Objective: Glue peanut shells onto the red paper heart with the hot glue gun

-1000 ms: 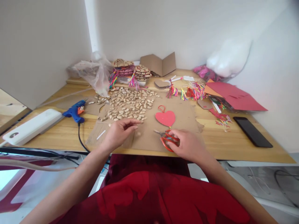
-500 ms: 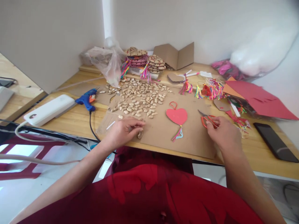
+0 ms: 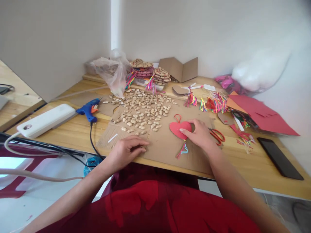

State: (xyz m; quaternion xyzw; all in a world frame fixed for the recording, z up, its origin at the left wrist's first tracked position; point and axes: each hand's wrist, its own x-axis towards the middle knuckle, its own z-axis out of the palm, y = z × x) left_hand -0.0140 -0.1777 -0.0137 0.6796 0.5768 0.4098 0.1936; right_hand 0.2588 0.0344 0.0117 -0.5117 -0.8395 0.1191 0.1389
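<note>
The right hand (image 3: 200, 134) lies flat, fingers spread, on the red paper heart (image 3: 178, 128) on the cardboard sheet (image 3: 165, 147). The left hand (image 3: 127, 149) is curled palm-down by the peanut shells (image 3: 143, 111); its contents are hidden. Scissors (image 3: 218, 135) lie just beside the right hand.

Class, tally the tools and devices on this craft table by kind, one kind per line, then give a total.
Blue glue gun: 1
Red-handled scissors: 1
Black phone: 1
White power strip: 1
Total: 4
</note>
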